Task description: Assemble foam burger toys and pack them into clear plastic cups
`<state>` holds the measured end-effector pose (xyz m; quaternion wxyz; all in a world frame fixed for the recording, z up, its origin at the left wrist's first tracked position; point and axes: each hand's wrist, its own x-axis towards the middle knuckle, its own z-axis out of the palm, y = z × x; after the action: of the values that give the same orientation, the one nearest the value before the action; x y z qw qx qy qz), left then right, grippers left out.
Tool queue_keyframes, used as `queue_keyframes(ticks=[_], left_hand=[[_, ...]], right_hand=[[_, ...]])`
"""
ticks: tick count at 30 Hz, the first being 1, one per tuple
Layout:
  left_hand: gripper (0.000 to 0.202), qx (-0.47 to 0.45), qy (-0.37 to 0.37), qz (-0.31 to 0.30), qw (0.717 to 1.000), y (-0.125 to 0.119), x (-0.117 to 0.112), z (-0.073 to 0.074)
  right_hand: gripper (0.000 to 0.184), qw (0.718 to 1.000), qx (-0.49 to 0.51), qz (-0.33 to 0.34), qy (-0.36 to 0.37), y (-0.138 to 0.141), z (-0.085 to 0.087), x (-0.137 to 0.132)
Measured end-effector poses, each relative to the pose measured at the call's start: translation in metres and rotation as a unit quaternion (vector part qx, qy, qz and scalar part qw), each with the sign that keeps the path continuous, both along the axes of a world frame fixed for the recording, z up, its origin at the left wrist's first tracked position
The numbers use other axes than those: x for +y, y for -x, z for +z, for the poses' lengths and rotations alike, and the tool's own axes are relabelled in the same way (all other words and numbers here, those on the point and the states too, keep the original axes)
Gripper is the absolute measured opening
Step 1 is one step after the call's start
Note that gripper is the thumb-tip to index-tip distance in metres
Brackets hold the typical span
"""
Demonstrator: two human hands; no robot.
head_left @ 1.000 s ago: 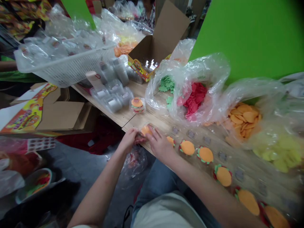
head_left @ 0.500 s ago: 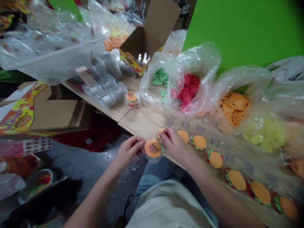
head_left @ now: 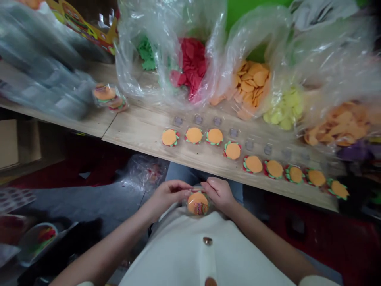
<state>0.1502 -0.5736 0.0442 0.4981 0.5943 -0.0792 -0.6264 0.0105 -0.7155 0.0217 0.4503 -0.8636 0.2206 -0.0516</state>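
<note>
In the head view, a clear plastic container with an orange-topped toy burger inside sits close against my shirt. My left hand is closed on its left side, fingertips at the upper rim. My right hand grips the opposite side, with thumb and fingers near the same rim. Printing shows on the container's face, and my fingers hide part of the edge. Beyond my hands, a row of toy burgers with orange tops and green and red layers lies along the wooden table.
Small clear pieces line up behind the burgers. Plastic bags hold green pieces, red pieces, orange discs and yellow pieces. Packed burger containers stand at left beside blurred clear containers. A bowl is on the floor.
My right hand has left the burger row and joined my left on the container, which is now nearer my body. The view has swung right and down.
</note>
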Motion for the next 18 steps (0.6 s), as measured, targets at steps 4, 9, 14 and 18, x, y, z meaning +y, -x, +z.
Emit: queue_keyframes(ticks=[4, 9, 14, 18], left_hand=[[0.021, -0.054, -0.014, 0.034, 0.998, 0.008, -0.011, 0.004], [0.020, -0.111, 0.001, 0.081, 0.990, 0.015, -0.032, 0.004], [0.017, -0.121, 0.033, 0.073, 0.989, 0.017, -0.046, 0.012], [0.024, -0.082, 0.066, -0.055, 0.993, 0.015, -0.048, 0.022]], right_hand=[[0.044, 1.000, 0.010, -0.011, 0.008, -0.001, 0.003, -0.006], [0.042, 0.991, 0.038, -0.128, -0.031, -0.003, 0.011, -0.010], [0.044, 0.983, -0.024, -0.161, -0.080, -0.005, 0.016, -0.027], [0.044, 0.994, -0.033, -0.091, -0.058, -0.006, 0.016, -0.039]])
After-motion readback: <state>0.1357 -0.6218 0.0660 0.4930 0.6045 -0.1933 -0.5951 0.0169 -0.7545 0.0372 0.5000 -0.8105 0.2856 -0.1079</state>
